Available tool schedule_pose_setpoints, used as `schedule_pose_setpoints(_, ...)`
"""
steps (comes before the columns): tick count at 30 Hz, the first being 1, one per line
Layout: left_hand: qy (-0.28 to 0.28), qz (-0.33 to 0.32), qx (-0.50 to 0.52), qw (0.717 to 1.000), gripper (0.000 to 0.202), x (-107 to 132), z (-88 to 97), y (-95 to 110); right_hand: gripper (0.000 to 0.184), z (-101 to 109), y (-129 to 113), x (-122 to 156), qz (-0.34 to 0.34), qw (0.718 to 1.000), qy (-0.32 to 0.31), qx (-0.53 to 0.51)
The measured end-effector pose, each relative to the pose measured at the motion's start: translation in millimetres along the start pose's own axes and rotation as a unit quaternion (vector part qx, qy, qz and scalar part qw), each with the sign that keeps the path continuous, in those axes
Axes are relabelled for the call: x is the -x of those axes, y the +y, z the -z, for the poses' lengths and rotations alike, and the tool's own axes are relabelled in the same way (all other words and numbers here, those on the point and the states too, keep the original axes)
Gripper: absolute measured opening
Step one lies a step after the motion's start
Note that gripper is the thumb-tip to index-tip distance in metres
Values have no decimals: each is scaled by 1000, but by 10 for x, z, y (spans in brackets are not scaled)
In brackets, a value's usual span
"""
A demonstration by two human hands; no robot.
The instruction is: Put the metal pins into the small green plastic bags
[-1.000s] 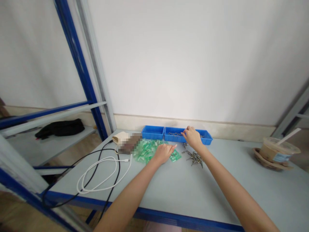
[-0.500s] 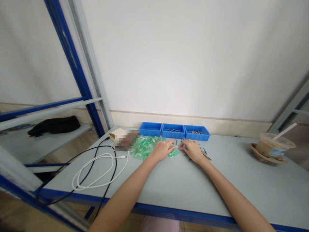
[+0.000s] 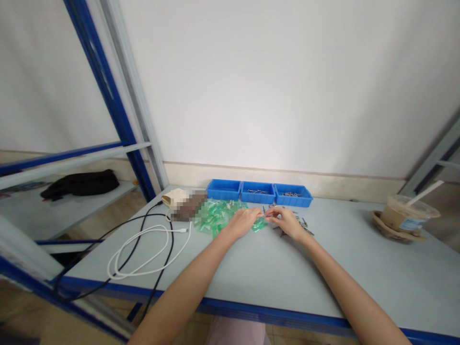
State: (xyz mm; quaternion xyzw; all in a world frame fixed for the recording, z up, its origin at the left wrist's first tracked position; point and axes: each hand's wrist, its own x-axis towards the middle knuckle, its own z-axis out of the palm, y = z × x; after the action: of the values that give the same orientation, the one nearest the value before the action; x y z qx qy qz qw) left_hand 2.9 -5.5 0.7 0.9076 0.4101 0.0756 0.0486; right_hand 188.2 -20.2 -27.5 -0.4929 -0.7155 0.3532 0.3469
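On the left of the table (image 3: 251, 273) lie a white cable (image 3: 143, 249) and a black cable (image 3: 118, 230), looped. Next comes a heap of green bags (image 3: 215, 215), with three blue bins (image 3: 258, 192) behind it by the wall. The left hand (image 3: 244, 221) rests at the heap's right edge, its fingertips pinched on one bag (image 3: 259, 224) lying flat. The right hand (image 3: 287, 221) meets it fingertip to fingertip, pinching something too small to tell; its long axis cannot be made out. Loose screws (image 3: 304, 226) lie just beside that hand. Far right stands a cup (image 3: 409, 218).
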Motion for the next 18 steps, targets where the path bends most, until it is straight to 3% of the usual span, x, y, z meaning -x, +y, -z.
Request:
schedule_pose_setpoints(4,3,7,9,1000,26,17,30,29,18,35,-146,48,12,981,32,190)
schedule_pose_setpoints(7,3,-1,24,1000,27,20,50,46,23,32,-183,62,15,969,29,247)
schedule_pose_setpoints(10,-3,-6,26,1000,26,11,54,44,25,20,-157,59,28,972,24,230)
schedule_pose_setpoints(15,-9,27,59,998,28,1,49,36,15,-15,-92,29,112,983,30,144)
schedule_pose_setpoints(18,2,35,88,996,26,6,48,47,13,-15,-89,24,107,982,45,152)
